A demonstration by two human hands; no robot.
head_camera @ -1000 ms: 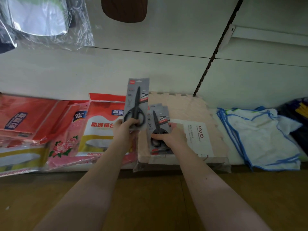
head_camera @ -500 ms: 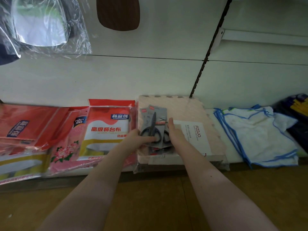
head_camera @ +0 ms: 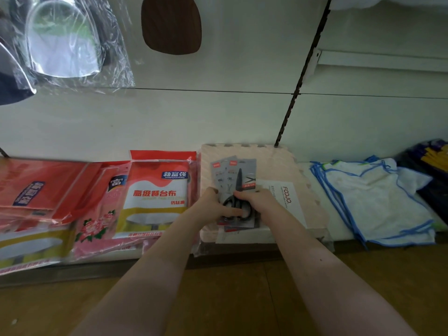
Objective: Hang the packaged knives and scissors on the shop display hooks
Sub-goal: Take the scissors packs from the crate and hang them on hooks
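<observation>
Single head-worn wide-angle view, straight lines bowed toward edges. Faces forward and down, over both forearms, at low shelf (head_camera: pixel 306 170) backed by white wall panel (head_camera: pixel 194 117). Left hand (head_camera: pixel 208 207) and right hand (head_camera: pixel 260 202) meet on scissors packs (head_camera: pixel 238 175) just below centre, at arm's reach. Wood floor (head_camera: pixel 242 299) fills bottom strip.

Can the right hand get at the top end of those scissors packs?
Probably yes. The right hand grips the scissors packs at the handle end, beside the left hand, and their top ends lie uncovered on the foam mat.
</observation>
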